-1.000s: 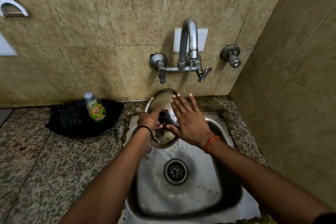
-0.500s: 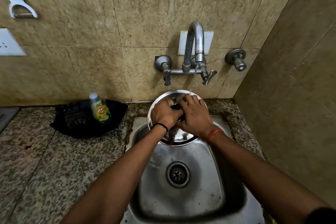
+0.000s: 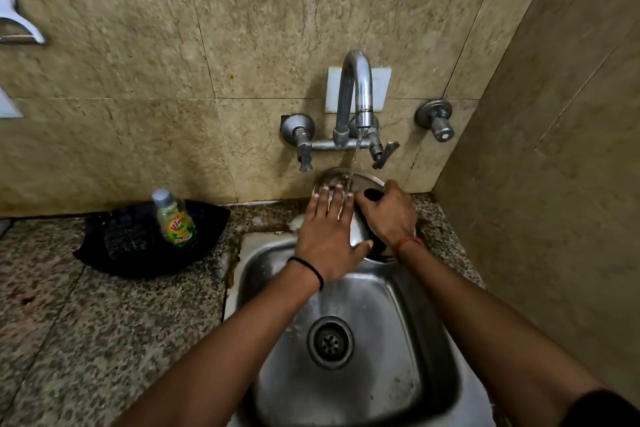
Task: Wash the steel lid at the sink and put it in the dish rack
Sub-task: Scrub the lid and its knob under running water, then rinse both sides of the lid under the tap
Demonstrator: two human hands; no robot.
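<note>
The round steel lid [image 3: 358, 232] is held tilted over the back of the steel sink [image 3: 408, 340], under a thin stream from the tap [image 3: 356, 94]. My right hand [image 3: 389, 215] grips the lid at its right side, around its black knob. My left hand [image 3: 329, 236] lies flat on the lid's surface with fingers spread, water falling on the fingertips. Both hands cover most of the lid; only its top rim and a strip between the hands show. No dish rack is in view.
A dish soap bottle [image 3: 175, 218] stands in a black tray [image 3: 114, 246] on the speckled granite counter [image 3: 86, 340] left of the sink. Tiled walls close in behind and on the right. A wall valve [image 3: 436, 120] sits right of the tap.
The hands swapped roles: the right hand moved from rubbing the lid to gripping it near the knob, and the left hand let go of the knob and spread flat on the lid.
</note>
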